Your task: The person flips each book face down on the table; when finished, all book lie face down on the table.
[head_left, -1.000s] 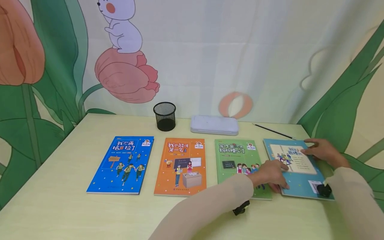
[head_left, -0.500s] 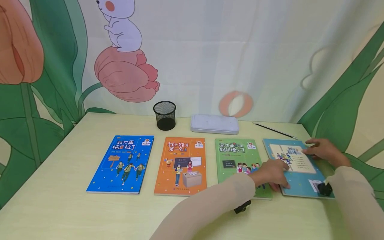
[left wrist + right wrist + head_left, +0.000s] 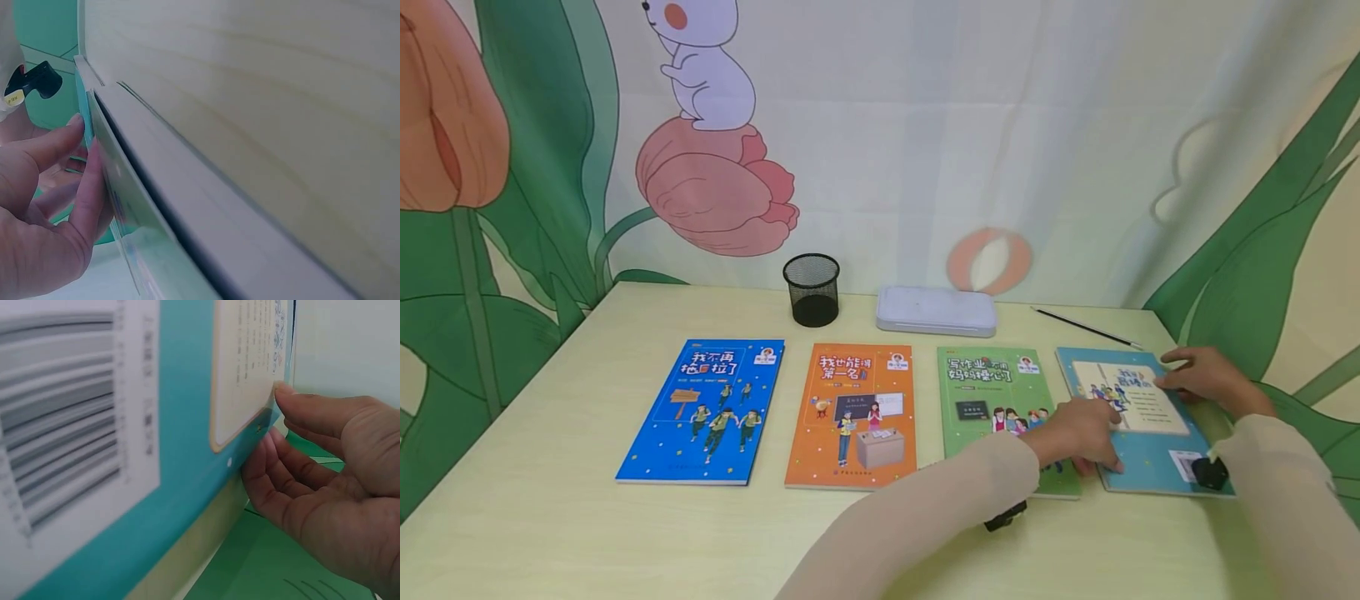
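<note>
A teal book (image 3: 1150,458), back cover with barcode facing up, lies at the right end of a row of books. My left hand (image 3: 1078,433) holds its left edge, with thumb and index finger on the cover and the other fingers down beside the green book (image 3: 958,437). At the opposite edge, my right hand (image 3: 1217,385) grips the teal book. In the right wrist view, the thumb rests on the cover's edge and the curled fingers (image 3: 269,481) lie against its side. The left wrist view shows the green book's edge close to the teal one.
An orange book (image 3: 805,454) and a blue book (image 3: 655,450) lie farther left. Behind the row stand a black mesh pen cup (image 3: 814,292) and a pale pencil case (image 3: 936,312). A thin black pencil-like stick (image 3: 1086,327) lies behind the teal book, near the printed curtain (image 3: 865,167).
The teal book has shifted very slightly to the left between my hands. Both hands keep nearly the same place, and the other books have not moved.
</note>
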### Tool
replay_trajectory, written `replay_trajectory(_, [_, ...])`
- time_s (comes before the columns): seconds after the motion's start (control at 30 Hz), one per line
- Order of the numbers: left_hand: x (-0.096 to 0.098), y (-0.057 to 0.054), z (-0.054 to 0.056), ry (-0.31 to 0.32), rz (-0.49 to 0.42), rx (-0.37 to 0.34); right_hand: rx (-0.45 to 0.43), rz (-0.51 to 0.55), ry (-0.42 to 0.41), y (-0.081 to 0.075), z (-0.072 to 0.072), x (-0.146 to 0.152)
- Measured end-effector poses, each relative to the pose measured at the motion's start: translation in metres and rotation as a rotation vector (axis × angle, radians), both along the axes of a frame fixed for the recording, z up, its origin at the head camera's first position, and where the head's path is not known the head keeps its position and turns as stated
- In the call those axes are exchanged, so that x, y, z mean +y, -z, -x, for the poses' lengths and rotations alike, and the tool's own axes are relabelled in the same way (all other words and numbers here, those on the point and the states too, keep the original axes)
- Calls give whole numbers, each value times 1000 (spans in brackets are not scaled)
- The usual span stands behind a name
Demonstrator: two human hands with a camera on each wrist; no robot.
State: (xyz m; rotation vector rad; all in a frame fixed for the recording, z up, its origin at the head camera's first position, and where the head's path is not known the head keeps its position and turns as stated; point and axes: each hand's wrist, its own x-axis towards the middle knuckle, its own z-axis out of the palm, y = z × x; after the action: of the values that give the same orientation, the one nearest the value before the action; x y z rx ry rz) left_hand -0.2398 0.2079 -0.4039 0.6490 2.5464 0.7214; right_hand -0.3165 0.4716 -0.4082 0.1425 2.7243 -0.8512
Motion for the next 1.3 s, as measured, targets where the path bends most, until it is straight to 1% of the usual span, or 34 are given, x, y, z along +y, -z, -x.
replay_trajectory(0.1, [-2, 0, 1, -5, 0, 20, -8, -13, -12, 0, 2, -2])
replay_trajectory(0.2, [-6, -2, 4, 9, 1, 54, 2, -66, -33, -3, 5, -7])
replay_trajectory(0.37, [-12, -12, 11, 38, 26, 121, 64, -144, -63, -11, 10, -21])
replay_trajectory(0.47, [-15, -17, 17, 58, 33, 181, 112, -144, -86, -17, 13, -34])
replay_trajectory(0.6, [-25, -17, 22, 79, 12, 251, 168, -127, -104, -27, 14, -56])
replay_trajectory(0.7, [-36, -15, 23, 90, -6, 266, 206, -103, -121, -31, 12, -71])
replay_trajectory(0.8, [-49, -15, 23, 119, 14, 291, 237, -84, -156, -33, 11, -85])
replay_trajectory(0.97, [-70, -14, 24, 180, 80, 323, 262, -37, -209, -31, 14, -107])
replay_trajectory(1.1, [-83, -13, 21, 243, 185, 333, 271, -7, -244, -28, 15, -122])
replay_trajectory(1.2, [-90, -14, 17, 277, 267, 308, 274, -3, -263, -25, 14, -133])
replay_trajectory(1.3, [-99, -14, 14, 296, 305, 264, 268, 32, -288, -23, 13, -144])
